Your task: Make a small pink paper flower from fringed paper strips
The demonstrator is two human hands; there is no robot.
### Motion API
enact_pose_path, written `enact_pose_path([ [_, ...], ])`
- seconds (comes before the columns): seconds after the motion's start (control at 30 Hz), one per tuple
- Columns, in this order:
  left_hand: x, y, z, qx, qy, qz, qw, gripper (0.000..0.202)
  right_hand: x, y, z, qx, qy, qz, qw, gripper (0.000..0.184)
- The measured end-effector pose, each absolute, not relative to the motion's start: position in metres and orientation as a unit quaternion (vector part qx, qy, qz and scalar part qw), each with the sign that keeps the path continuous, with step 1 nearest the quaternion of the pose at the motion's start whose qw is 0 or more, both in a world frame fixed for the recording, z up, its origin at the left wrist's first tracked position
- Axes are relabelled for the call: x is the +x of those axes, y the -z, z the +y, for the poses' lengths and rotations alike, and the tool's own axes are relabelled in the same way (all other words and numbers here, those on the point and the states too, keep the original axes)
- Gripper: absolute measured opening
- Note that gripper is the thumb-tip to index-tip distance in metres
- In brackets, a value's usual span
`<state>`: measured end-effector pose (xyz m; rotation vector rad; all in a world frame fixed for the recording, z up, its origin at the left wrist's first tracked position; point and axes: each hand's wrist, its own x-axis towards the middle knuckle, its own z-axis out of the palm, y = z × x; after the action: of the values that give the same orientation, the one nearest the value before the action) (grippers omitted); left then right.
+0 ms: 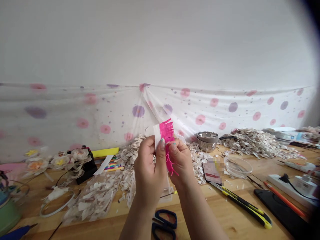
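Both of my hands are raised in front of me above the wooden table (232, 216). My left hand (149, 170) and my right hand (180, 159) pinch a strip of bright pink fringed paper (167, 132) backed with a white strip. The fringe sticks out to the right and hangs down past my right fingers. Fingers of both hands are closed on the strip.
Blue-handled scissors (163, 224) lie below my hands. Heaps of white paper scraps (257, 143) cover the table. A steel bowl (207, 140), a clear dish (237, 166), a yellow-black cutter (246, 207), a power strip (295, 186), paper flowers (62, 160) and a dotted plastic sheet (100, 113) surround them.
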<state>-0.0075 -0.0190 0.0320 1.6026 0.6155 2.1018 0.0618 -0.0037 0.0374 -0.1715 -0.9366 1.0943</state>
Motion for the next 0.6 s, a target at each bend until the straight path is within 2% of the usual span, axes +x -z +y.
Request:
enact_pose_path([
  [0.07, -0.007, -0.032, -0.021, 0.586, -0.747, 0.217, 0.225, 0.018, 0.06, -0.038, -0.007, -0.058, -0.518, -0.416, 0.745, 0.028],
  [0.2, -0.007, -0.038, -0.022, 0.555, -0.748, 0.178, 0.318, 0.016, 0.06, -0.036, -0.006, -0.036, -0.513, -0.432, 0.741, 0.021],
  [0.33, -0.014, -0.044, -0.023, 0.514, -0.743, 0.139, 0.407, 0.016, 0.065, -0.028, 0.007, 0.019, -0.505, -0.502, 0.702, 0.022],
  [0.47, -0.025, -0.047, -0.028, 0.51, -0.681, 0.139, 0.507, 0.025, 0.076, -0.019, 0.022, 0.024, -0.437, -0.577, 0.689, 0.017],
  [0.6, -0.029, -0.048, -0.031, 0.508, -0.646, 0.159, 0.548, 0.035, 0.087, -0.019, 0.025, 0.022, -0.362, -0.625, 0.691, 0.018],
])
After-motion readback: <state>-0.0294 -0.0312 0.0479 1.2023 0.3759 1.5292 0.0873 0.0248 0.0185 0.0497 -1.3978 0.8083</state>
